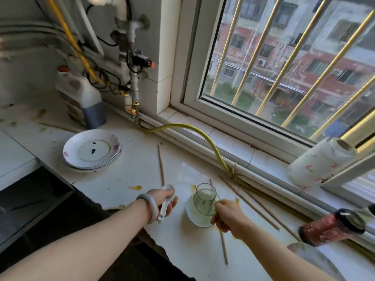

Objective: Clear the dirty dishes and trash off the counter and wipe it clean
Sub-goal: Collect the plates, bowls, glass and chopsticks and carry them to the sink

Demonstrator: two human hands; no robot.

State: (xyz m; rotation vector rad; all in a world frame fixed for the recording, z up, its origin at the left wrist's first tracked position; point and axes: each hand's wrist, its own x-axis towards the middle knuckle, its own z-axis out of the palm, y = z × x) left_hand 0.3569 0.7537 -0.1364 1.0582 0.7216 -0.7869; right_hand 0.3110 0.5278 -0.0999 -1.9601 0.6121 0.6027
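Observation:
My left hand (165, 198) grips a white ceramic spoon (165, 207) just above the white counter (125, 175). To its right, a clear glass (204, 199) stands on a small white saucer (194, 219). My right hand (228, 216) closes on the glass's right side and also on a wooden chopstick (223, 248) that runs under it. Two stacked white plates (92, 150) sit at the back left. Loose chopsticks lie on the counter: one (161, 167) in the middle, two (251, 205) near the sill. Orange sauce stains (135, 187) mark the counter.
A soy sauce jug (81, 96) stands against the wall by the gas pipes. A yellow hose (203, 138) runs along the window sill. A paper towel roll (318, 161) lies on the sill, a red can (328, 228) at right, another plate (316, 260) bottom right, dark sink (30, 199) at left.

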